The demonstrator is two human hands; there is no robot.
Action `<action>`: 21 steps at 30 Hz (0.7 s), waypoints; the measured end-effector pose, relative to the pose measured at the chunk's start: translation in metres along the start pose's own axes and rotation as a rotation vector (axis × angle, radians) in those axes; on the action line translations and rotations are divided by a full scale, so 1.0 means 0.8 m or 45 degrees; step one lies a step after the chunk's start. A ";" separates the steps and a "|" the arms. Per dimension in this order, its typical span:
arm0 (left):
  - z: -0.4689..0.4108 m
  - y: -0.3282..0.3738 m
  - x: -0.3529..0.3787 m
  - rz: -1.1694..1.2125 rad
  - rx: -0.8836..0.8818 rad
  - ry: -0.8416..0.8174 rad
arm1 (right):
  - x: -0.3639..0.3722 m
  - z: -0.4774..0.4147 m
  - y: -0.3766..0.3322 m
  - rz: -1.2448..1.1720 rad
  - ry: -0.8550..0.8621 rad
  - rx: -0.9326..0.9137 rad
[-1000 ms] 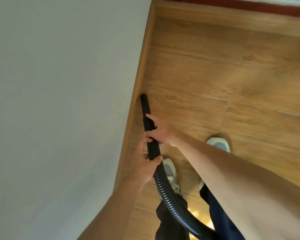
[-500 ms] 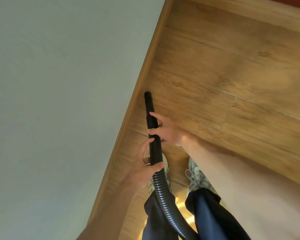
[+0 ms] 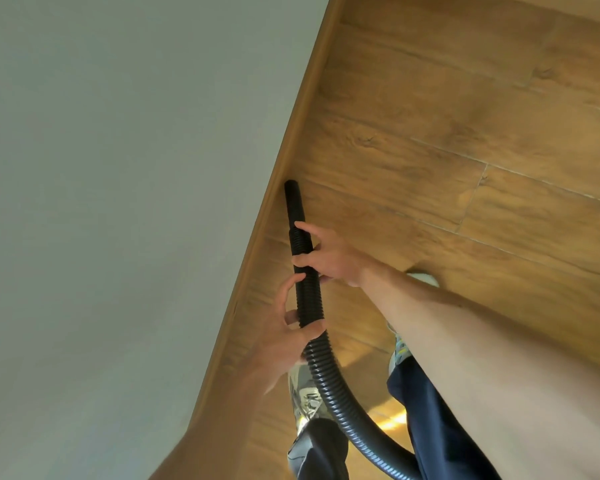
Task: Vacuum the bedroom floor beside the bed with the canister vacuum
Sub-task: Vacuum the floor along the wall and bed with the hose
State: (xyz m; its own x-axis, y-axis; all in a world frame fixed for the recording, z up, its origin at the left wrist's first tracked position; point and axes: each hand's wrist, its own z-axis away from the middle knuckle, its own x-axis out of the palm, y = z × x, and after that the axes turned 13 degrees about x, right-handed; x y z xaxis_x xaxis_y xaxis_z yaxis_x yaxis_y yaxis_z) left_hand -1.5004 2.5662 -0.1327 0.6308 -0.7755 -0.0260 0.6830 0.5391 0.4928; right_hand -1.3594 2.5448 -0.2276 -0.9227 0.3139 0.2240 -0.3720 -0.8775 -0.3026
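Wood-grain plank flooring (image 3: pixel 465 140) is filling the right side of the head view, meeting a pale grey-green wall (image 3: pixel 118 202) along a matching wooden skirting board (image 3: pixel 291 140) that is running diagonally from upper right to lower left. Against this junction the person is holding a black corrugated vacuum hose (image 3: pixel 326 375), whose smooth open tip (image 3: pixel 291 195) is pointing down at the floor just beside the skirting board; whether the tip is touching the planks cannot be told. Right hand (image 3: pixel 326 258) is gripping the hose on its upper ribbed section, fingers wrapped around it from the right side. Left hand (image 3: pixel 284 337) is gripping the hose just below, with the thumb pressing across the front of the ribs and the index finger reaching up along the left side. From the lower hand the hose is curving down and to the right, passing between the legs and leaving the bottom edge of the view; the canister itself is out of view. Dark navy trousers (image 3: pixel 430 410) and light-coloured trainers (image 3: pixel 303 393) are standing on the planks, the left foot close to the skirting board and the right foot partly hidden behind the right forearm. Patches of bright light are lying on the floor between the feet.
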 end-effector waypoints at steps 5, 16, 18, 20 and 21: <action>0.015 -0.026 -0.014 0.002 -0.003 0.019 | 0.034 -0.001 0.020 -0.010 0.047 -0.004; 0.056 -0.096 -0.051 -0.165 0.012 -0.056 | 0.107 0.001 0.080 -0.091 0.046 0.025; 0.058 -0.105 -0.050 -0.171 -0.008 -0.072 | 0.111 -0.001 0.094 -0.083 0.066 -0.002; 0.057 -0.109 -0.044 -0.189 -0.025 -0.097 | 0.110 0.002 0.107 -0.091 0.119 -0.026; 0.056 -0.110 -0.040 -0.211 -0.020 -0.118 | 0.106 0.005 0.113 -0.111 0.149 -0.027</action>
State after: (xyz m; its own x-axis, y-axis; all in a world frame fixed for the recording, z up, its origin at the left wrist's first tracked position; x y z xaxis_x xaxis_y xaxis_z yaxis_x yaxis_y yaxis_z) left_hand -1.5973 2.5291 -0.1358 0.4727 -0.8808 -0.0251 0.7811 0.4057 0.4747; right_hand -1.4711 2.4903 -0.2325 -0.8918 0.4298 0.1410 -0.4521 -0.8376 -0.3066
